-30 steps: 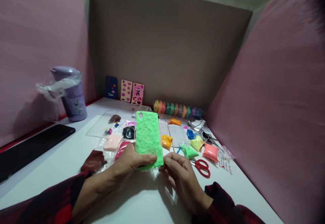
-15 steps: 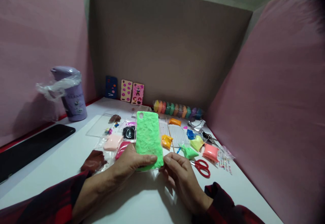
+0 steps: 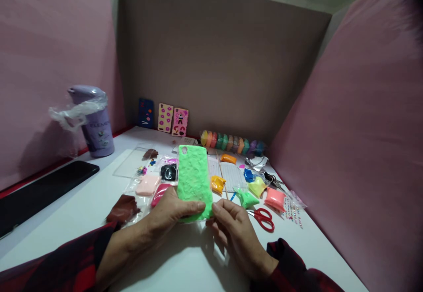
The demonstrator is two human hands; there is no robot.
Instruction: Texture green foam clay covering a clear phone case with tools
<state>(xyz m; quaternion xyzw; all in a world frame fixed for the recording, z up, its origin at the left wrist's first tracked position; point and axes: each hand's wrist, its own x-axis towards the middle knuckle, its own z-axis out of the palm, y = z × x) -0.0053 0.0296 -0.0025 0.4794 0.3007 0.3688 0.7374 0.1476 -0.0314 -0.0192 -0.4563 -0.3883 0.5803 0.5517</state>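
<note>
A clear phone case (image 3: 193, 177) is held up above the table, its back covered with bumpy bright green clay and a camera hole at the upper left. My left hand (image 3: 172, 206) grips its lower left, thumb lying across the clay and fingers hidden behind. At the lower right corner, my right hand (image 3: 234, 228) pinches the edge between thumb and fingers. Just right of that hand lie red-handled scissors (image 3: 264, 219) and a bag of green clay (image 3: 247, 198). Behind my left hand are packets of dark pink clay (image 3: 161, 195) and pale pink clay (image 3: 147, 185).
Decorated phone cases (image 3: 165, 117) lean on the back wall beside a row of coloured clay packs (image 3: 231, 142). A purple tumbler (image 3: 97, 129) and a black phone-like slab (image 3: 49, 195) stand at left. Brown clay (image 3: 123, 209), a coral packet (image 3: 275, 199) and gem stickers (image 3: 294, 212) lie around.
Very little differs. The whole view has shifted slightly, and both hands keep the same hold on the green phone case.
</note>
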